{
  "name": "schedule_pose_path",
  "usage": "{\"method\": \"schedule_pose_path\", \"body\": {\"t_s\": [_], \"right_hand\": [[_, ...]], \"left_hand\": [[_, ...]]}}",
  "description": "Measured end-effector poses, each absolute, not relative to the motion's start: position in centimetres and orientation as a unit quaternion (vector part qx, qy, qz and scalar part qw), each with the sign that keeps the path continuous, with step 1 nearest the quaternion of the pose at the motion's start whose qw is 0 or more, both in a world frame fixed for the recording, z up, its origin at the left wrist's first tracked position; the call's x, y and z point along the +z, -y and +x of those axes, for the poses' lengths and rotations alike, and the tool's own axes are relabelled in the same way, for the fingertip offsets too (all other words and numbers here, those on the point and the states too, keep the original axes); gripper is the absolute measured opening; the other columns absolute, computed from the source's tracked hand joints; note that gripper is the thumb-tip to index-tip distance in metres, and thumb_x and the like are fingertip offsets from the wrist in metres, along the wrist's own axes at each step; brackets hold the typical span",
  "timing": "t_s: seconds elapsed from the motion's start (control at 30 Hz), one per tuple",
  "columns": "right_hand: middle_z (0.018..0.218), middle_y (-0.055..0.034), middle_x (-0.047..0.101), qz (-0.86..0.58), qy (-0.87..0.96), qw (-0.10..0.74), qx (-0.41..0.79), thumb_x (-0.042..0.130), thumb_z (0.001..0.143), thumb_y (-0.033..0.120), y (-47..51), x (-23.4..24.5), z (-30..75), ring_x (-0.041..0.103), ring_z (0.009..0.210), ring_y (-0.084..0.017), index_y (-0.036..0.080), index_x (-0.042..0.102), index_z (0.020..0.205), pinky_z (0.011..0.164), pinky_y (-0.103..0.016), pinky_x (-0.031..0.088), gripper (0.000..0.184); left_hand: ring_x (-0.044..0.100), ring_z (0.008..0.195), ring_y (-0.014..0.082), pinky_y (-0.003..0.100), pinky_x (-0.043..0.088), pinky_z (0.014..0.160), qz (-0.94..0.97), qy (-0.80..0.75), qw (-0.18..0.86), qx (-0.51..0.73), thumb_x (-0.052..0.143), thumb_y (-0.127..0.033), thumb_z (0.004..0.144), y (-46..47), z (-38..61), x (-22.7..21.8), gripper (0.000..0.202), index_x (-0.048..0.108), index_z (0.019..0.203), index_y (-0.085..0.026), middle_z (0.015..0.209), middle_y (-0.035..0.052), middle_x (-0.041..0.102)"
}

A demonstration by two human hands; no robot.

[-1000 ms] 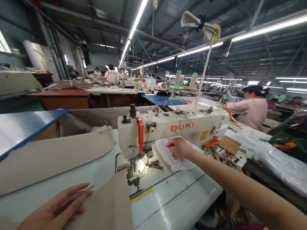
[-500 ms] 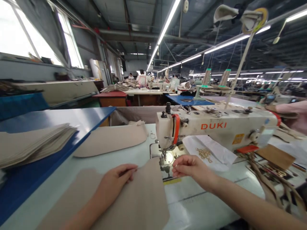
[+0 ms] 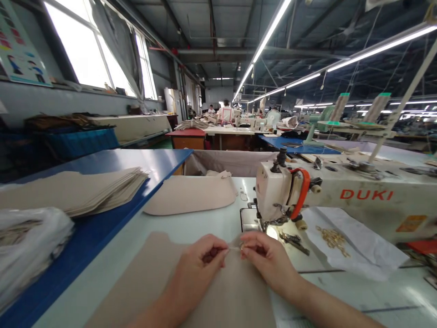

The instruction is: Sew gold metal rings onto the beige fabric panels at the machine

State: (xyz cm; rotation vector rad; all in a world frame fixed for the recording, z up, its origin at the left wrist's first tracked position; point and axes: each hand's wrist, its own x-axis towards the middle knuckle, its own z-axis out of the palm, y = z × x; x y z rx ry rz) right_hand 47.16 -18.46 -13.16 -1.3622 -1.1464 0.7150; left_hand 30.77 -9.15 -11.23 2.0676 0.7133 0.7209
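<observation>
My left hand [image 3: 201,262] and my right hand [image 3: 269,257] are close together, each closed in a pinch. A short, thin, pale strand [image 3: 234,248] spans the gap between their fingertips; its exact kind is too small to make out. Beneath them lies a large beige fabric panel [image 3: 235,296] on the pale worktable, its upper edge partly covered by my hands. Just beyond my right hand stands the head of a white DUKI sewing machine [image 3: 273,193]. My right fingers hide part of its needle area.
Gold metal rings [image 3: 331,240] lie on white paper [image 3: 372,255] under the machine arm. Another beige panel [image 3: 191,196] rests behind my hands. On the blue table [image 3: 164,159] at left are stacked panels [image 3: 112,191] and a plastic bag [image 3: 37,246]. People sit farther back.
My right hand has come leftward from beside the needle to meet my left hand. My left hand has gone from resting on the panel to pinching the strand. The view has turned left.
</observation>
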Motion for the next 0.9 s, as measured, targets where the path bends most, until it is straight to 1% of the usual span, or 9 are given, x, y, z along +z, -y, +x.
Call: {"method": "schedule_pose_path", "body": {"t_s": [0.13, 0.27, 0.37, 0.5, 0.73, 0.9], "right_hand": [[0.077, -0.0001, 0.068, -0.568, 0.486, 0.585, 0.313, 0.06, 0.076, 0.021, 18.5, -13.4, 46.9, 0.063, 0.071, -0.014, 0.021, 0.065, 0.085, 0.065, -0.023, 0.047, 0.009], [0.077, 0.0006, 0.067, -0.567, 0.499, 0.584, 0.297, 0.059, 0.079, 0.017, 18.7, -13.0, 46.7, 0.062, 0.072, -0.013, 0.021, 0.067, 0.082, 0.067, -0.021, 0.047, 0.01], [0.079, -0.0004, 0.067, -0.564, 0.508, 0.578, 0.299, 0.057, 0.08, 0.018, 18.9, -12.6, 46.6, 0.062, 0.073, -0.014, 0.021, 0.068, 0.083, 0.067, -0.021, 0.046, 0.011], [0.079, -0.0015, 0.068, -0.573, 0.508, 0.567, 0.304, 0.057, 0.079, 0.019, 19.1, -12.3, 46.4, 0.061, 0.074, -0.015, 0.02, 0.068, 0.081, 0.067, -0.022, 0.047, 0.01], [0.07, 0.0007, 0.066, -0.595, 0.516, 0.558, 0.262, 0.054, 0.075, 0.016, 18.9, -12.7, 46.3, 0.062, 0.065, -0.013, 0.02, 0.062, 0.076, 0.061, -0.021, 0.047, 0.009], [0.062, 0.0038, 0.056, -0.63, 0.553, 0.516, 0.174, 0.05, 0.073, 0.011, 19.0, -13.1, 46.3, 0.054, 0.058, -0.011, 0.02, 0.056, 0.07, 0.057, -0.02, 0.041, 0.011]], "left_hand": [[0.059, 0.06, 0.0119, 0.019, 0.046, 0.059, 0.862, -0.244, 0.329, 0.299, 0.051, -0.021, 0.082, 9.7, 31.0, -11.5, 0.015, 0.065, 0.076, -0.022, 0.068, -0.0015, 0.062], [0.06, 0.06, 0.0118, 0.019, 0.047, 0.06, 0.881, -0.222, 0.269, 0.318, 0.051, -0.021, 0.083, 9.8, 31.2, -11.7, 0.014, 0.064, 0.078, -0.022, 0.069, -0.0013, 0.063], [0.061, 0.061, 0.0121, 0.019, 0.047, 0.06, 0.888, -0.211, 0.241, 0.331, 0.049, -0.019, 0.083, 9.9, 31.2, -12.0, 0.015, 0.063, 0.078, -0.023, 0.069, -0.0014, 0.064], [0.062, 0.063, 0.0126, 0.02, 0.049, 0.062, 0.885, -0.213, 0.232, 0.341, 0.048, -0.02, 0.084, 10.0, 31.1, -12.1, 0.015, 0.062, 0.08, -0.023, 0.071, -0.0008, 0.065], [0.062, 0.064, 0.0119, 0.018, 0.049, 0.063, 0.897, -0.175, 0.226, 0.336, 0.048, -0.02, 0.085, 10.2, 31.0, -11.8, 0.014, 0.061, 0.081, -0.023, 0.072, -0.0006, 0.066], [0.063, 0.07, 0.0126, 0.018, 0.048, 0.068, 0.91, -0.14, 0.241, 0.306, 0.048, -0.018, 0.086, 10.3, 30.9, -12.1, 0.015, 0.062, 0.083, -0.023, 0.077, 0.0003, 0.067]]}}
